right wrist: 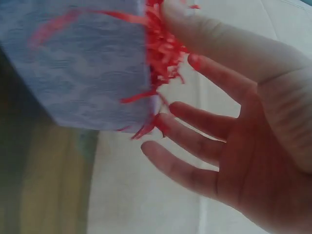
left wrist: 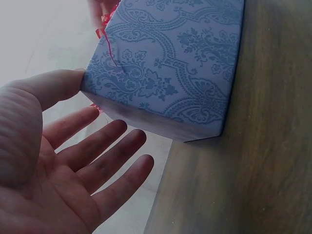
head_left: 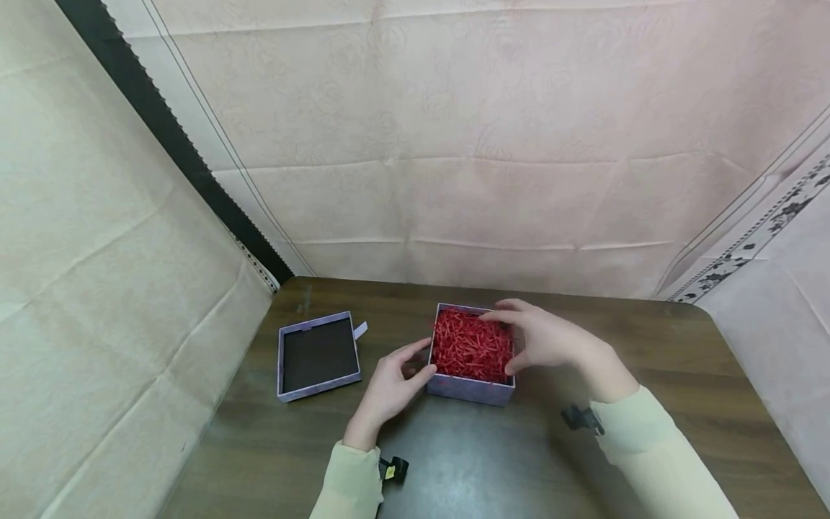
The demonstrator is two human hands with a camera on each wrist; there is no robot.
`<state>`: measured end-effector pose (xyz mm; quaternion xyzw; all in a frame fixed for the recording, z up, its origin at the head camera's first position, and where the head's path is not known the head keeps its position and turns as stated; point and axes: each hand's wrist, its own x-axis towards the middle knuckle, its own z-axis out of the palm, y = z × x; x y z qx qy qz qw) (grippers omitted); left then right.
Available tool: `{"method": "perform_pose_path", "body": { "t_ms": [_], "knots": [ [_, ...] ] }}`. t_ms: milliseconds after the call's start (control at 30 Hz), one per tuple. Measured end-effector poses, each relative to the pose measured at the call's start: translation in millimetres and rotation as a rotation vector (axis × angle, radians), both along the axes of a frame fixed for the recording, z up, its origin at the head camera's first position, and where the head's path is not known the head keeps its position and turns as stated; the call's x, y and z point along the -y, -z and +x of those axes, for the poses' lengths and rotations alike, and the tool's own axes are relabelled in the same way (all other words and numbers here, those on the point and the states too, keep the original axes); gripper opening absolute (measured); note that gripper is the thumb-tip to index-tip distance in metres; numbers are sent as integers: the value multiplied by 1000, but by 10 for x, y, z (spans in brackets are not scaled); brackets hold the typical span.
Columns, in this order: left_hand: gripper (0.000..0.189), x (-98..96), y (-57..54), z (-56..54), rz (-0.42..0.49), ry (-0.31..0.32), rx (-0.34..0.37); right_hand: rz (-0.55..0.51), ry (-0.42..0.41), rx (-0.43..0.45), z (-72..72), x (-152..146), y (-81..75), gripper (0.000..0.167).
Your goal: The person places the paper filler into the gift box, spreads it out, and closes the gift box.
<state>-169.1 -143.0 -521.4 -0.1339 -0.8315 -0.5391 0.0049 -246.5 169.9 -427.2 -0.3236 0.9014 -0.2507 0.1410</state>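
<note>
A lavender box (head_left: 472, 391) with a scrolling floral pattern, plain in the left wrist view, stands on the table, filled to the rim with red shredded paper (head_left: 468, 347). At its left front corner is my left hand (head_left: 397, 382); the thumb touches the corner and the other fingers extend loosely alongside. My right hand (head_left: 546, 339) reaches over the right side, thumb and fingers spread, fingertips at the paper. Strands of red paper (right wrist: 163, 48) stick out past the rim beside the right thumb.
To the left lies a shallow lavender lid or tray (head_left: 320, 351) with a black inside and a pale ribbon tab (head_left: 361, 330). The brown wooden table (head_left: 648, 360) ends at a hanging pale cloth (head_left: 486, 180) behind, with more cloth along both sides.
</note>
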Motion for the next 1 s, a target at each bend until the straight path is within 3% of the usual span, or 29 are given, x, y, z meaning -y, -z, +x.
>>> {"method": "perform_pose_path", "body": {
  "t_ms": [167, 333, 467, 733, 867, 1000],
  "knots": [
    [52, -4, -22, 3, 3, 1, 13, -35, -13, 11, 88, -43, 90, 88],
    [52, 1, -29, -10, 6, -3, 8, -89, -16, 29, 76, -17, 125, 72],
    [52, 4, -31, -5, -1, -9, 14, -89, -46, -21, 24, 29, 149, 56],
    [51, 11, -23, -15, 3, -9, 6, 41, -81, -172, -46, 250, 99, 48],
    [51, 18, -23, -15, 2, -18, 3, 125, -50, -207, -54, 385, 69, 44],
    [51, 21, -26, -14, 5, -16, 5, 145, -46, -206, -86, 524, 95, 38]
  ]
}}
